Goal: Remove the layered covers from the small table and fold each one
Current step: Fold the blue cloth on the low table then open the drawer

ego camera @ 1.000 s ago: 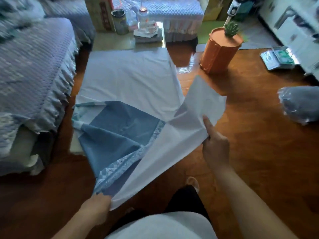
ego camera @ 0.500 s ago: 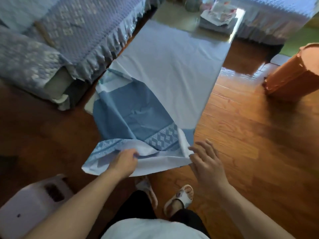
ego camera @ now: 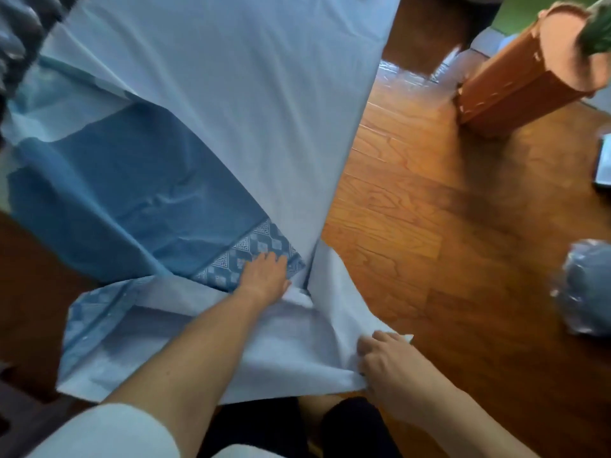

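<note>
A pale white cover (ego camera: 231, 77) lies over the small table, its near part turned back toward me. Under it shows a blue cover (ego camera: 132, 193) with a patterned border (ego camera: 261, 246). My left hand (ego camera: 264, 276) reaches forward and rests flat, fingers straight, on the patterned border at the table's near right corner. My right hand (ego camera: 386, 361) grips the folded-back edge of the white cover near its corner, low on the right. The table itself is hidden beneath the covers.
An orange stool-like container (ego camera: 515, 77) with a green plant top stands on the wooden floor (ego camera: 446, 242) at the far right. A plastic-wrapped grey bundle (ego camera: 585, 289) lies at the right edge. A quilted sofa cover (ego camera: 13, 38) sits at far left.
The view moved closer and to the right. My left hand left the bunched edge and reached forward onto the patterned border. My right hand went from open to gripping the white cover's edge.
</note>
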Demonstrator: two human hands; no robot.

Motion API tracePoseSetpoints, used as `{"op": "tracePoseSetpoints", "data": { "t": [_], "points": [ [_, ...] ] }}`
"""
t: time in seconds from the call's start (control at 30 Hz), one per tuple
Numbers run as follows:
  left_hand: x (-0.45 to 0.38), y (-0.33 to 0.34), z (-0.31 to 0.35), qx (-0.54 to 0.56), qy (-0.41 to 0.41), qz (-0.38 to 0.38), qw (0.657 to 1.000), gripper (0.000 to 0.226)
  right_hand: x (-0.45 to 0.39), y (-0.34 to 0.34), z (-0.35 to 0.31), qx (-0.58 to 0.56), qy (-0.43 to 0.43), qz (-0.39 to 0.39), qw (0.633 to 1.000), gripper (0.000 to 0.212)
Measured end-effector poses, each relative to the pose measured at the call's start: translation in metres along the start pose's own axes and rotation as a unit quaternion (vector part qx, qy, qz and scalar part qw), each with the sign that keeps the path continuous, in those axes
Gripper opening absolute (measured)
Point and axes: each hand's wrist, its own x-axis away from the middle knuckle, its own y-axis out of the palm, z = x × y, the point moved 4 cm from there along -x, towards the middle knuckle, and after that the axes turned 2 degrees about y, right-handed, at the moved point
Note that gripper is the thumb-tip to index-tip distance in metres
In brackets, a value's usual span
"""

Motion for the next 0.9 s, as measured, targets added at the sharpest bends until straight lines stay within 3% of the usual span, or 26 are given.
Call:
{"op": "tracePoseSetpoints", "data": {
  "t": [0.07,0.13,0.27,0.33,0.47,0.53,0.6,0.73,0.83,0.9],
  "points": [
    [-0.008,0.010,0.009,-0.017,-0.027,0.010,0.999,0.060,0.002,0.008,0.008,-0.009,0.005,-0.053,0.999,0.022],
    [-0.014,0.014,0.016,-0.036,-0.067,0.025,0.997,0.062,0.001,0.005,0.011,-0.036,-0.010,-0.038,0.999,0.021],
    [-0.023,0.015,0.029,-0.079,-0.102,0.042,0.991,0.035,-0.001,-0.009,0.016,-0.099,-0.050,0.058,0.992,0.010],
    [-0.022,0.021,0.034,-0.096,-0.087,0.048,0.990,0.033,0.000,-0.015,0.018,-0.096,-0.069,0.130,0.984,0.004],
    [-0.019,0.028,0.043,-0.129,-0.075,0.051,0.987,0.036,0.007,-0.017,0.011,-0.064,-0.131,0.221,0.964,0.022],
    [-0.012,0.021,0.039,-0.083,-0.085,0.039,0.992,0.035,0.011,-0.017,0.008,-0.042,-0.177,0.262,0.948,0.023],
    [0.011,0.002,0.020,0.021,-0.157,0.073,0.985,0.033,0.018,-0.019,0.005,-0.008,-0.212,0.299,0.931,0.011],
    [0.134,-0.073,-0.039,0.185,-0.302,0.290,0.889,0.027,0.039,-0.051,-0.013,0.058,-0.285,0.360,0.886,0.015],
    [0.276,-0.143,-0.089,0.177,-0.357,0.473,0.786,0.021,0.052,-0.095,-0.044,0.126,-0.323,0.391,0.853,0.019],
    [0.371,-0.186,-0.113,0.133,-0.385,0.542,0.735,0.021,0.065,-0.130,-0.073,0.145,-0.353,0.400,0.834,0.019]
  ]
}}
